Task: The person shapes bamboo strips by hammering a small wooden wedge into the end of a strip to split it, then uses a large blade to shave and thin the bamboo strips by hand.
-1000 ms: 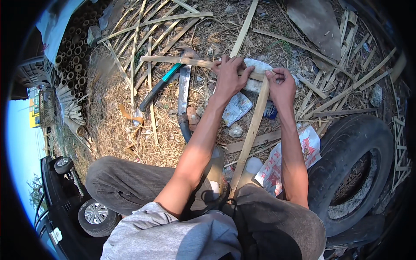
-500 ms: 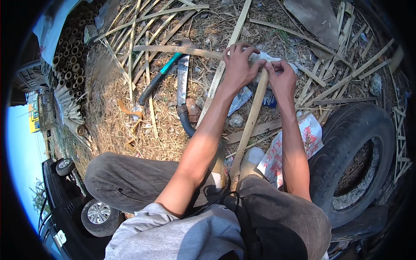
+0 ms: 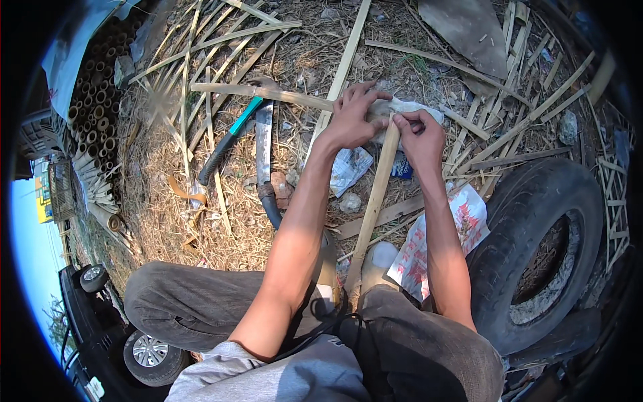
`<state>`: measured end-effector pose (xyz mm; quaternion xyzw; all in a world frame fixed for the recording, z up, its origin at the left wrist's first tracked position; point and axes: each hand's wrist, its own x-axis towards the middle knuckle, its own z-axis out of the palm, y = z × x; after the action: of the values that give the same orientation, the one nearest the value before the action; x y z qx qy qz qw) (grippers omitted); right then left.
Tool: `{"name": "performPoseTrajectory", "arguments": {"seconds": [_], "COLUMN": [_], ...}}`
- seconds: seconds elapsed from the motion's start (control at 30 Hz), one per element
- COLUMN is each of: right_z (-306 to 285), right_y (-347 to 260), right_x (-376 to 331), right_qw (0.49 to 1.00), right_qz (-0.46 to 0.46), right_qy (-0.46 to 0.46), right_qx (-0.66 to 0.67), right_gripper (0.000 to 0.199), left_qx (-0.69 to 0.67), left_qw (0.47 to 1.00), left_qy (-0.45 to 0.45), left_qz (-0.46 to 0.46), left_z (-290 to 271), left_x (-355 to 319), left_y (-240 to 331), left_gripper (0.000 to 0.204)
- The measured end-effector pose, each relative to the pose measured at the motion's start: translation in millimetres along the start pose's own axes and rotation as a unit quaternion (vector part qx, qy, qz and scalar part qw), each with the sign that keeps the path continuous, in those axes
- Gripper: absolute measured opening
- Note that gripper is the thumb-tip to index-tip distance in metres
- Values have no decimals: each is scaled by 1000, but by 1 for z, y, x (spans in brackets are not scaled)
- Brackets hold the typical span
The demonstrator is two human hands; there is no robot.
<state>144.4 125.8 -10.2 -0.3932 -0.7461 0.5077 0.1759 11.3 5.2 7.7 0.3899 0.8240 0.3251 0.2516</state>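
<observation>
straw-littered ground, bamboo strips scattered.
left hand (image 3: 349,119) and right hand (image 3: 418,136) both pinch white cloth (image 3: 408,110) atop bamboo slat (image 3: 374,201); tyre (image 3: 536,248) right.

Bright sun falls on an outdoor ground (image 3: 221,234) of dry straw and scattered bamboo strips (image 3: 221,50), with a worn tyre (image 3: 542,248) at the right, stacked bamboo poles (image 3: 94,114) far left, and a parked car (image 3: 107,328) beyond.

Straw-strewn ground (image 3: 154,221) bears bamboo strips (image 3: 221,40), machete (image 3: 264,144), tyre (image 3: 536,248).
</observation>
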Motion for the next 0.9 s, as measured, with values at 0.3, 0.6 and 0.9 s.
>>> {"name": "performPoseTrajectory", "arguments": {"seconds": [0.3, 0.6, 0.9], "right_z": [-2, -3, 8], "right_y": [1, 6, 4], "right_x": [4, 12, 8], "right_qw": [1000, 998, 999], "right_qz": [-14, -33, -28], "right_qy": [-25, -49, -17], "right_qx": [-10, -14, -11], "right_gripper": [23, 27, 31], "left_qx": [21, 11, 40], "left_qw": [998, 998, 996], "left_qy": [64, 65, 82], "left_qz": [14, 7, 14], "left_z": [-4, 2, 9], "left_x": [-3, 1, -1], "left_y": [0, 2, -5], "left_gripper": [44, 41, 23]}}
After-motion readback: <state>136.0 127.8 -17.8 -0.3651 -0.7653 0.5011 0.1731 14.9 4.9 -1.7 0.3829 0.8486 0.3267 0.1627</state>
